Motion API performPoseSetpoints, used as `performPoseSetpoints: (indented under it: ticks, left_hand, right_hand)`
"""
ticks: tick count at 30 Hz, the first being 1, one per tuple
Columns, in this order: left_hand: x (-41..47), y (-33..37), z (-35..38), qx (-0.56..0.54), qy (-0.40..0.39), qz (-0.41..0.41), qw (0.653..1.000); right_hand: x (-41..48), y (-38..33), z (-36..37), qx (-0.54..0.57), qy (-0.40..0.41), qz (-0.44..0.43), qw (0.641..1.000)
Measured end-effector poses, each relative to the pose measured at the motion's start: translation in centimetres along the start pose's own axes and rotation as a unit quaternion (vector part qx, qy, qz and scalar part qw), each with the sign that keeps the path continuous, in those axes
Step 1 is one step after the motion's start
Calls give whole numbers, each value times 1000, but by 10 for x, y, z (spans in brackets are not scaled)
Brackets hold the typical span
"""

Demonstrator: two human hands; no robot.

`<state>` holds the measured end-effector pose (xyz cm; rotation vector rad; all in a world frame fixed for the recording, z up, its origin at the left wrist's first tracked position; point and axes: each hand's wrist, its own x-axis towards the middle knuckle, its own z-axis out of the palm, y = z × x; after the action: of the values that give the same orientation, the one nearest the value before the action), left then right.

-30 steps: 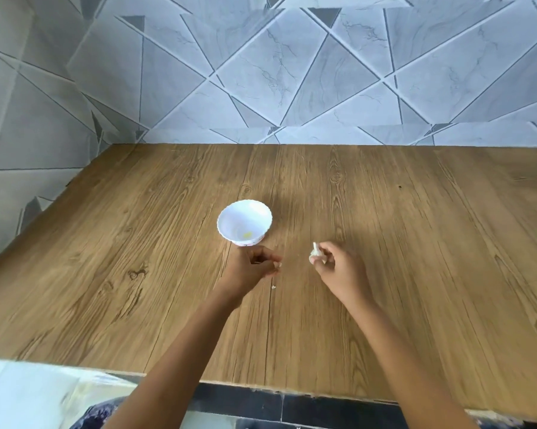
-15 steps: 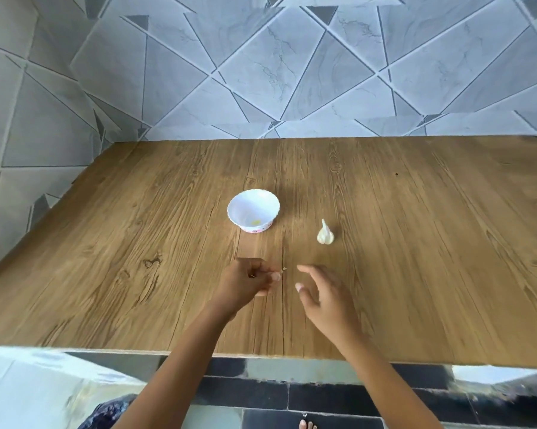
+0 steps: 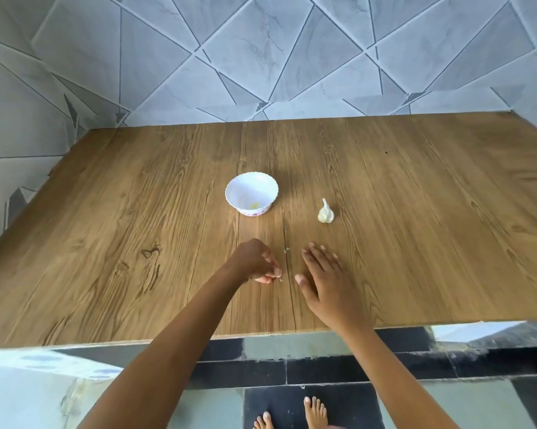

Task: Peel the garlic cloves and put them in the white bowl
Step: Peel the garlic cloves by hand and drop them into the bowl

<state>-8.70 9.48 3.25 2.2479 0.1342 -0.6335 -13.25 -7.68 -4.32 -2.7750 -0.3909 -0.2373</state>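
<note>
While the garlic bulb lies on the wooden table, ahead of the right hand and apart from it, that hand is spread flat, fingers straight, holding nothing. The white bowl stands ahead of the left hand, whose curled fingertips meet; anything pinched there is too small to tell.

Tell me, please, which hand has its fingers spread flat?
The right hand, fingers straight and empty; the left hand is curled, pinching a small pale bit.
</note>
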Motion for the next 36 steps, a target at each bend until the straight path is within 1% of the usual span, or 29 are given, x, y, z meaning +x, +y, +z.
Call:
performPoseSetpoints:
  ticks: [5, 7, 9, 11, 13, 15, 17, 19, 20, 22, 24, 26, 27, 28, 31, 32, 33, 34, 35, 36]
  left_hand:
    - [9, 6, 5, 58, 6, -28, 998]
    - [9, 7, 9, 107, 26, -20, 994]
    - [7, 9, 10, 121, 37, -12, 992]
    - [2, 10, 7, 77, 24, -17, 997]
    - [-6, 7, 0, 10, 9, -12, 1000]
    - [-15, -5, -3, -122, -3, 4, 993]
    - [-25, -15, 0, -236, 3, 22, 971]
    - [-32, -20, 6, -292, 12, 37, 956]
    - [-34, -20, 10, -310, 17, 45, 949]
    - [-37, -18, 14, -324, 32, 57, 944]
    - [-37, -17, 15, -325, 42, 66, 943]
    - [-38, -16, 15, -321, 44, 74, 943]
    - [-37, -16, 15, -319, 43, 75, 944]
    - [-37, -16, 16, -320, 43, 76, 943]
    - [-35, -16, 21, -349, 64, 66, 932]
    - [-35, -15, 24, -367, 74, 61, 925]
    - [-36, -14, 26, -379, 84, 60, 920]
    - [-36, -13, 29, -381, 94, 64, 918]
    - [-36, -13, 31, -372, 104, 72, 919]
    - [-36, -13, 32, -357, 116, 82, 923]
  right_hand:
    - [0, -2, 0, -19, 3, 5, 1000]
    - [-1, -1, 1, -31, 11, 4, 999]
    - [0, -1, 2, -42, 22, 0, 999]
    - [0, -1, 2, -35, 24, -6, 999]
    - [0, 1, 1, -12, 26, -17, 999]
    - [0, 4, 0, 74, 34, -24, 996]
    - [2, 5, -8, 219, 28, -13, 975]
    - [7, 1, -18, 335, -1, -7, 942]
    - [10, -3, -23, 383, -30, 4, 923]
    - [17, -11, -31, 469, -84, 50, 878]
    - [21, -16, -36, 534, -97, 90, 835]
    - [23, -17, -39, 565, -103, 99, 812]
    - [24, -17, -39, 565, -102, 89, 814]
    - [26, -17, -38, 545, -92, 73, 830]
    - [28, -18, -32, 416, -20, -1, 909]
    - [28, -18, -30, 379, 4, -18, 925]
    - [27, -19, -29, 359, 17, -22, 933]
    - [26, -21, -29, 360, 14, -11, 933]
    - [25, -23, -31, 382, -9, 17, 924]
    - [25, -24, -35, 425, -54, 65, 901]
